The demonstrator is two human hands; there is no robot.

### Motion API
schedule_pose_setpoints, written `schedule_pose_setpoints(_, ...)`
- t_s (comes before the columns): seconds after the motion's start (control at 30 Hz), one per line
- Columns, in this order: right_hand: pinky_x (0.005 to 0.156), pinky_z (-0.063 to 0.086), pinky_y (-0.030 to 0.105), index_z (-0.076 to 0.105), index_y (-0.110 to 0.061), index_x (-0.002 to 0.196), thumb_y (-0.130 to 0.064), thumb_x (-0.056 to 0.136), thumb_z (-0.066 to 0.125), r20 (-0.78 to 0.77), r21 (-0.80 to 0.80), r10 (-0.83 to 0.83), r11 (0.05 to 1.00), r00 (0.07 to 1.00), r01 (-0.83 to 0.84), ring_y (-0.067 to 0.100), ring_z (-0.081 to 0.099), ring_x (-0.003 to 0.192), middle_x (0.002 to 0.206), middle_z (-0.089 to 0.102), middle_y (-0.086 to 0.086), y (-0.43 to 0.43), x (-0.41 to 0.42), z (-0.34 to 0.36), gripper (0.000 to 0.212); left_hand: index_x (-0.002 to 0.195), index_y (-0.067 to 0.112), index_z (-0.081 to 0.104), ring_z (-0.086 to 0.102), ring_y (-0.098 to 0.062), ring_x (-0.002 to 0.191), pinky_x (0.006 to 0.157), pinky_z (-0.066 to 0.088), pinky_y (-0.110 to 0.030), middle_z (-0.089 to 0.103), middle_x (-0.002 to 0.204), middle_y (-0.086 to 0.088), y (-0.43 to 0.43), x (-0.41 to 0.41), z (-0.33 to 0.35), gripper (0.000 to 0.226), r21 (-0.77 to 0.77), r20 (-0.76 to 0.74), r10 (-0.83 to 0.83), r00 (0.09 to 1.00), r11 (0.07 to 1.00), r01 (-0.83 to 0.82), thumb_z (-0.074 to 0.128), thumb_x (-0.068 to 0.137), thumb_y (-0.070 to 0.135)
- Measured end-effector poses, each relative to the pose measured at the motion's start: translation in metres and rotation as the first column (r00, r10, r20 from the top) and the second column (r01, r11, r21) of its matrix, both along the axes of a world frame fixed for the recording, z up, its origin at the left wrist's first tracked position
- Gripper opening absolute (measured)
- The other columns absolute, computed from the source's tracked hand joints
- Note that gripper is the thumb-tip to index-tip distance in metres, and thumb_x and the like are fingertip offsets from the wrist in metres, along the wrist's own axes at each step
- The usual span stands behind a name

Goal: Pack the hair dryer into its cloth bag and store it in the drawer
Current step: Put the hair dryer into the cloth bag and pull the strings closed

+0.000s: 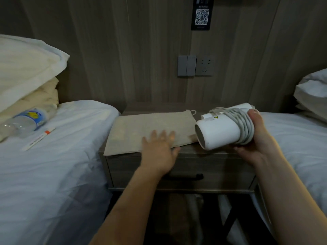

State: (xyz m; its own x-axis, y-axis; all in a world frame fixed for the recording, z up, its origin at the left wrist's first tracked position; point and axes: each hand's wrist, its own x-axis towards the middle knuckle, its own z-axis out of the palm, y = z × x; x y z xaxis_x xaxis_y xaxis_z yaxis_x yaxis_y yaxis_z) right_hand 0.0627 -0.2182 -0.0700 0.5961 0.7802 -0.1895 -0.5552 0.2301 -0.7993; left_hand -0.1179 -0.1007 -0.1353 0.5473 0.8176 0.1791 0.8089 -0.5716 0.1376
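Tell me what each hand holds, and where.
Right hand grips the hair dryer at its cord-wrapped end; left hand holds nothing, open over the cloth bag.

The left bed (pixel 62 156) and right bed (pixel 300 135) flank the nightstand (pixel 189 148); the cloth bag (pixel 141 128) covers its top's left and middle, and the hair dryer (pixel 219 131) in the right hand (pixel 256 142) occupies the right.
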Motion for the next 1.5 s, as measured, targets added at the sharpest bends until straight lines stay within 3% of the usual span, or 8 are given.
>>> schedule_pose_setpoints(0.13, 0.082, 0.054, 0.041, 0.063, -0.015, 0.118, -0.051, 0.082, 0.057, 0.009, 0.014, -0.002, 1.0, 1.0, 0.002, 0.023, 0.067, 0.104, 0.114, 0.071, 0.008, -0.004, -0.003, 0.002, 0.051, 0.148, 0.035, 0.008, 0.012, -0.025, 0.144, 0.115, 0.008, -0.054, 0.019, 0.157, -0.001, -0.013, 0.013, -0.016, 0.066, 0.007, -0.069, -0.187, 0.98, 0.982, 0.188, 0.028, 0.09, 0.062)
schedule_pose_setpoints(0.27, 0.095, 0.05, 0.044, 0.062, -0.013, 0.119, -0.051, 0.081, 0.058, 0.007, 0.045, 0.009, 0.999, 1.0, -0.009, 0.025, 0.065, 0.108, 0.117, 0.069, 0.01, -0.009, -0.001, 0.003, 0.054, 0.135, 0.034, 0.046, 0.036, -0.012, 0.129, 0.113, 0.016, -0.046, 0.053, 0.134, 0.009, 0.004, -0.01, -0.012, 0.046, 0.006, 0.233, -0.284, 0.93, 0.957, 0.29, 0.034, 0.094, 0.051)
schedule_pose_setpoints(0.47, 0.096, 0.049, 0.042, 0.061, -0.013, 0.122, -0.051, 0.082, 0.056, -0.001, 0.046, 0.011, 0.999, 1.0, -0.011, 0.024, 0.064, 0.11, 0.119, 0.068, 0.01, -0.014, 0.002, 0.004, 0.055, 0.117, 0.022, 0.063, 0.035, -0.027, 0.131, 0.111, 0.011, -0.059, 0.057, 0.126, -0.011, 0.016, -0.034, 0.012, 0.062, -0.012, 0.124, 0.305, 0.944, 0.952, -0.306, 0.013, 0.096, 0.052)
schedule_pose_setpoints(0.63, 0.069, 0.058, 0.032, 0.064, -0.015, 0.116, -0.052, 0.083, 0.055, 0.007, -0.011, 0.028, 1.0, 1.0, -0.028, 0.02, 0.07, 0.098, 0.11, 0.072, 0.008, -0.017, -0.001, 0.0, 0.051, 0.131, 0.025, 0.05, 0.046, -0.024, 0.121, 0.102, 0.039, -0.045, 0.052, 0.135, -0.003, 0.008, -0.022, 0.017, 0.064, -0.208, 0.08, -0.085, 0.993, 0.973, 0.1, 0.051, 0.08, 0.064)
schedule_pose_setpoints(0.73, 0.072, 0.053, 0.036, 0.063, -0.016, 0.12, -0.052, 0.081, 0.057, -0.018, -0.039, 0.039, 0.998, 0.999, -0.04, 0.022, 0.066, 0.105, 0.114, 0.071, 0.007, -0.019, -0.001, 0.0, 0.054, 0.131, 0.024, 0.052, 0.048, -0.022, 0.12, 0.1, 0.042, -0.037, 0.055, 0.132, -0.002, 0.011, -0.025, 0.019, 0.054, -0.131, -0.014, -0.133, 0.991, 0.983, 0.13, 0.068, 0.08, 0.034)
schedule_pose_setpoints(0.93, 0.067, 0.053, 0.034, 0.067, -0.016, 0.108, -0.052, 0.084, 0.054, -0.02, -0.028, 0.089, 0.996, 0.996, -0.089, 0.019, 0.069, 0.093, 0.101, 0.075, 0.006, -0.025, -0.01, 0.004, 0.045, 0.084, 0.019, 0.073, 0.062, -0.016, 0.077, 0.064, 0.051, -0.027, 0.07, 0.087, -0.002, 0.011, -0.032, 0.036, 0.011, -0.374, 0.447, 0.096, 0.889, 0.923, 0.088, 0.071, 0.08, 0.029)
schedule_pose_setpoints(1.2, 0.059, 0.058, 0.034, 0.068, -0.017, 0.087, -0.051, 0.087, 0.049, 0.028, -0.093, 0.234, 0.969, 0.972, -0.23, 0.015, 0.072, 0.06, 0.072, 0.077, 0.003, -0.026, -0.023, 0.001, 0.039, 0.071, -0.002, 0.07, 0.055, -0.018, 0.059, 0.058, 0.041, -0.03, 0.064, 0.069, -0.023, -0.008, -0.003, 0.038, 0.038, -0.345, 0.763, 0.217, 0.608, 0.934, 0.099, 0.065, 0.084, 0.033)
schedule_pose_setpoints(1.5, 0.091, 0.052, 0.044, 0.068, -0.012, 0.1, -0.045, 0.072, 0.069, 0.068, -0.029, 0.057, 0.998, 0.996, -0.056, 0.025, 0.07, 0.096, 0.102, 0.074, 0.01, 0.0, -0.038, -0.015, 0.043, 0.084, 0.013, 0.074, 0.062, -0.017, 0.076, 0.069, 0.046, -0.03, 0.07, 0.078, -0.003, -0.019, -0.007, 0.053, 0.025, -0.176, 0.627, 0.027, 0.778, 0.978, 0.108, 0.054, 0.092, 0.027)
